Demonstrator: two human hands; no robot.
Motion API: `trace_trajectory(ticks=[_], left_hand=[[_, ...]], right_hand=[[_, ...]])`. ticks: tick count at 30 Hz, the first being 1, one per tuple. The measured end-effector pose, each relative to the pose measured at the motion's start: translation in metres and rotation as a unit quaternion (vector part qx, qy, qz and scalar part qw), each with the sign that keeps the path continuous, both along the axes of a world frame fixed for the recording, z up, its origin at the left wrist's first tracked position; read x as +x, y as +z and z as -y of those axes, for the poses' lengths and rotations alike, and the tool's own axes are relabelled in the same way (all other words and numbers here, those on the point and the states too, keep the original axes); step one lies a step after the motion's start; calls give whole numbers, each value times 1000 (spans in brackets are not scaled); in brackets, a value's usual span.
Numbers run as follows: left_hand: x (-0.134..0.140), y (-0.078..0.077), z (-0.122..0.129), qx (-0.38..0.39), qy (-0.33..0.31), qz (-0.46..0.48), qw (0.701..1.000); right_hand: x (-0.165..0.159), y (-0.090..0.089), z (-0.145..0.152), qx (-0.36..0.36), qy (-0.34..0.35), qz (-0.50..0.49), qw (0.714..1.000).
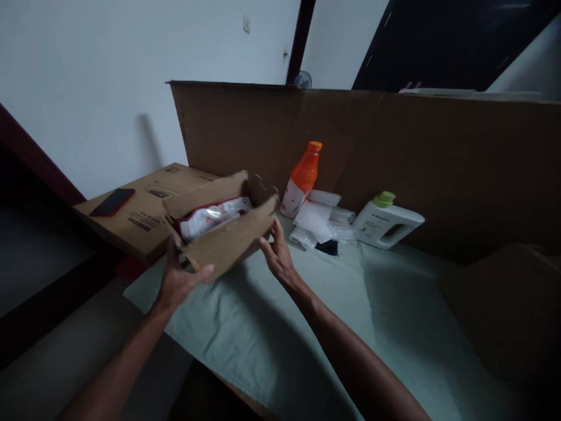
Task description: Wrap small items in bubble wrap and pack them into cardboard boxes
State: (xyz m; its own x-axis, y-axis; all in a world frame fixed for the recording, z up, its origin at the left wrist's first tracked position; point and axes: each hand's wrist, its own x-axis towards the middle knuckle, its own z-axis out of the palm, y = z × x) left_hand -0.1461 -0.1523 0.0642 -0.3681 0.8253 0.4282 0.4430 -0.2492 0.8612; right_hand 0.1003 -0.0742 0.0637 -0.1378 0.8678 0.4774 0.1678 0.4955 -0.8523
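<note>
An open cardboard box [234, 241] is held tilted above the table's left part, between my two hands. My left hand [179, 279] grips its near left corner, with the thumb along the front wall. At the right end, my right hand [277, 250] has its fingers against the box wall and partly under it. Inside lies a white and red plastic packet [214, 217] with a shiny surface; its lower part is hidden by the box walls. Both hands' fingertips are partly hidden behind the cardboard.
Behind stand an orange bottle [305, 172], bubble wrap [316, 219], a small black item [327, 248] and a white jug with a green cap [385, 221]. A phone [113, 202] lies on a flat carton [158, 181] at left. A tall cardboard panel [350, 134] borders the cloth-covered table [272, 327].
</note>
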Motion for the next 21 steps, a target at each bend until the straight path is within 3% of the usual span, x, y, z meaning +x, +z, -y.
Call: trace_trajectory(ticks=[2, 4, 7, 10, 12, 18, 21], left_hand=[[-23, 13, -20, 28, 35, 0, 999], [-43, 24, -43, 52, 62, 7, 997], [-64, 33, -85, 66, 87, 4, 994], [-73, 32, -130, 57, 116, -32, 991], [-74, 29, -157, 33, 144, -54, 988], [-65, 21, -220, -15, 177, -44, 983], [-60, 19, -248, -20, 158, -60, 986]], right_hand=[[-29, 3, -16, 41, 1, -1, 999], [-49, -7, -21, 57, 4, 23, 998], [-56, -41, -15, 41, 15, 100, 994], [-47, -78, -3, 28, 5, 171, 985], [-40, -93, 2, 37, 0, 190, 981], [-36, -100, 6, 73, -5, 190, 979], [-35, -99, 7, 86, -9, 185, 979]])
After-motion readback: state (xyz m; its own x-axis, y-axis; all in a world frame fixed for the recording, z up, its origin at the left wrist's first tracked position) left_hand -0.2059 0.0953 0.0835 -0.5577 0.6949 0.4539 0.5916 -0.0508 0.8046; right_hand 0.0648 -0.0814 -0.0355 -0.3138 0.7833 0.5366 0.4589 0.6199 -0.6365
